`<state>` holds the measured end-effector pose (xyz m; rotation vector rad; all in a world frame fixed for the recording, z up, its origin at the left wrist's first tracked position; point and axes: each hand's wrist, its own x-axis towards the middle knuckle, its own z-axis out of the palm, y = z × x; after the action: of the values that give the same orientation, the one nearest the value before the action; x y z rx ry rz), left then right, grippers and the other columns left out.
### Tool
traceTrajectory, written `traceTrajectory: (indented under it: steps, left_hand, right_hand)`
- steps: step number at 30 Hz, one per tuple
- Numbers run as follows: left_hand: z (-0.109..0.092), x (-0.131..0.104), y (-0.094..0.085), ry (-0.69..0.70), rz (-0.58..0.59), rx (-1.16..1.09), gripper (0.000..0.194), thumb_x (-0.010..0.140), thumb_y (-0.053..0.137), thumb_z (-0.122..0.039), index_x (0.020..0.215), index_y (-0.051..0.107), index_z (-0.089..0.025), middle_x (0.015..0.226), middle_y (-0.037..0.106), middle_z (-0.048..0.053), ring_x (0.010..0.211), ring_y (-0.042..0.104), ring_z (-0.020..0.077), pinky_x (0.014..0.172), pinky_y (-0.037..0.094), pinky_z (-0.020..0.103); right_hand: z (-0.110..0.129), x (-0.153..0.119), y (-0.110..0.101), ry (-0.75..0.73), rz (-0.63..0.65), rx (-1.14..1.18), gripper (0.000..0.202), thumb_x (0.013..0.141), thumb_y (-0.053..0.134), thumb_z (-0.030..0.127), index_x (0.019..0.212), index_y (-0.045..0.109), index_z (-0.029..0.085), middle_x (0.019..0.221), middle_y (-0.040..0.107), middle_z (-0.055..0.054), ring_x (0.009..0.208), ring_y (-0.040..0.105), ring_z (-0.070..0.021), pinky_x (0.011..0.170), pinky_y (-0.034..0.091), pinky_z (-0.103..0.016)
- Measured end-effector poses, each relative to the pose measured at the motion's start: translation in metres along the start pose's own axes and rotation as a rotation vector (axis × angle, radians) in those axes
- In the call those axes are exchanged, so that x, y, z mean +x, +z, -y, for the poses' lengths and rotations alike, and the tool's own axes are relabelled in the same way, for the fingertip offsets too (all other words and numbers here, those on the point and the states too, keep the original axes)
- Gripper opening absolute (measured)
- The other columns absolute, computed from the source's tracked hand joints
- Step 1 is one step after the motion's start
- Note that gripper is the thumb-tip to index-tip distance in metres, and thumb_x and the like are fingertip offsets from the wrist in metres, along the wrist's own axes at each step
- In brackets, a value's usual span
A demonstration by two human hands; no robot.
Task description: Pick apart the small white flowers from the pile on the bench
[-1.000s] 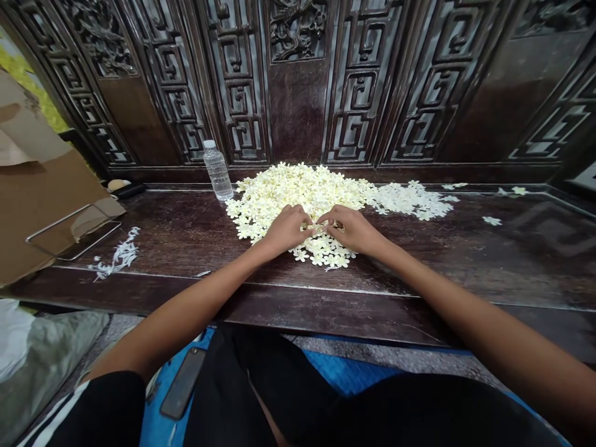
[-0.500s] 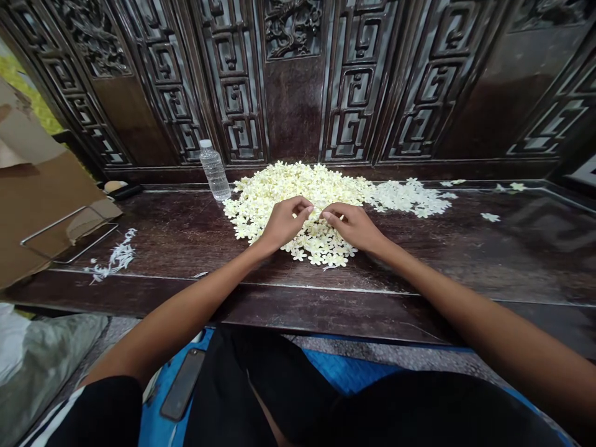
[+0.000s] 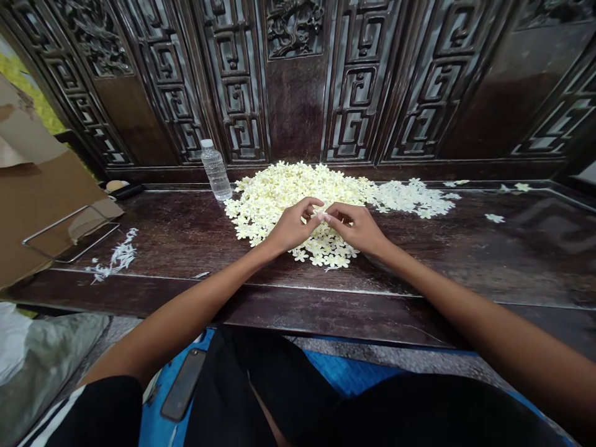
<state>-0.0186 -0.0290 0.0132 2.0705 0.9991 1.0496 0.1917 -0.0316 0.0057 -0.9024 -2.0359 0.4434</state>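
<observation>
A big heap of pale yellow flowers (image 3: 298,186) lies on the dark wooden bench, with a flatter spread of whiter flowers (image 3: 414,197) at its right. Over the heap's front, my left hand (image 3: 297,226) and my right hand (image 3: 354,228) meet at the fingertips. Between them a small pale flower (image 3: 320,212) shows, pinched by the left thumb and finger. The right thumb and finger are closed at the same flower; its edge is partly hidden by the fingertips.
Left of the heap stands a clear bottle (image 3: 216,171). White thin strips (image 3: 114,257) lie near a wire frame (image 3: 69,236) and a cardboard box (image 3: 46,192). A carved wooden panel (image 3: 295,105) rises behind. A phone (image 3: 183,385) rests below the bench.
My left hand has moved slightly right, so the two hands' fingertips now meet where a gap was. A small flower now shows between them.
</observation>
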Motion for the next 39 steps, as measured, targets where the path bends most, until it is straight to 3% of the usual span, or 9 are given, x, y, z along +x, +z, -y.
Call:
traceTrajectory:
  steps: [6, 10, 15, 18, 22, 31, 39]
  left_hand:
    - [-0.002, 0.0, 0.0, -0.005, -0.003, -0.016, 0.039, 0.099, 0.059, -0.051, 0.102, 0.075, -0.015, 0.089, 0.07, 0.006, 0.081, 0.059, 0.0177, 0.072, 0.044, 0.03]
    - [0.002, 0.002, -0.001, 0.035, 0.021, -0.06, 0.041, 0.1, 0.059, -0.052, 0.103, 0.075, -0.015, 0.089, 0.069, 0.006, 0.08, 0.057, 0.0163, 0.072, 0.042, 0.029]
    - [0.007, 0.004, -0.001, 0.102, 0.066, -0.095, 0.041, 0.1, 0.06, -0.053, 0.104, 0.075, -0.016, 0.091, 0.071, 0.007, 0.084, 0.06, 0.0174, 0.074, 0.045, 0.029]
    - [0.008, 0.003, 0.0, 0.083, 0.061, -0.135, 0.038, 0.098, 0.064, -0.053, 0.107, 0.073, -0.017, 0.095, 0.072, 0.008, 0.088, 0.064, 0.0183, 0.076, 0.05, 0.03]
    - [0.007, 0.003, 0.0, 0.009, 0.005, -0.208, 0.035, 0.094, 0.072, -0.047, 0.11, 0.067, -0.017, 0.095, 0.073, 0.007, 0.09, 0.071, 0.0187, 0.081, 0.054, 0.032]
    - [-0.008, 0.0, -0.003, 0.09, 0.036, -0.131, 0.023, 0.092, 0.074, -0.038, 0.1, 0.07, -0.017, 0.097, 0.078, 0.007, 0.09, 0.073, 0.0165, 0.082, 0.055, 0.031]
    - [-0.009, 0.001, -0.005, 0.081, 0.046, -0.116, 0.027, 0.093, 0.073, -0.042, 0.098, 0.073, -0.015, 0.096, 0.078, 0.009, 0.088, 0.073, 0.0176, 0.082, 0.054, 0.031]
  right_hand:
    - [0.004, -0.001, 0.0, 0.021, -0.02, 0.05, 0.035, 0.1, 0.066, 0.051, 0.086, 0.07, 0.019, 0.071, 0.063, -0.001, 0.063, 0.053, -0.0154, 0.06, 0.038, -0.03]
    - [0.001, 0.0, -0.001, 0.087, 0.03, 0.323, 0.042, 0.102, 0.061, 0.058, 0.087, 0.068, 0.02, 0.077, 0.066, -0.002, 0.064, 0.058, -0.0154, 0.06, 0.045, -0.03]
    - [-0.004, 0.001, -0.001, 0.152, 0.043, 0.509, 0.041, 0.092, 0.075, 0.06, 0.088, 0.067, 0.021, 0.071, 0.062, 0.001, 0.058, 0.052, -0.0122, 0.053, 0.042, -0.026]
    - [-0.005, 0.001, 0.0, 0.18, 0.069, 0.576, 0.042, 0.089, 0.079, 0.061, 0.087, 0.065, 0.021, 0.066, 0.057, 0.003, 0.055, 0.047, -0.0106, 0.051, 0.038, -0.025]
    - [-0.007, 0.0, 0.001, 0.255, 0.074, 0.657, 0.044, 0.094, 0.073, 0.061, 0.083, 0.063, 0.02, 0.066, 0.056, 0.003, 0.054, 0.046, -0.0101, 0.051, 0.035, -0.025]
    - [-0.01, -0.003, 0.002, 0.285, 0.119, 0.704, 0.041, 0.089, 0.08, 0.058, 0.084, 0.066, 0.02, 0.067, 0.057, 0.003, 0.055, 0.044, -0.0099, 0.051, 0.033, -0.025]
    - [-0.008, -0.003, -0.001, 0.255, 0.223, 0.701, 0.039, 0.091, 0.078, 0.057, 0.09, 0.066, 0.019, 0.072, 0.061, 0.002, 0.059, 0.049, -0.0105, 0.054, 0.037, -0.025]
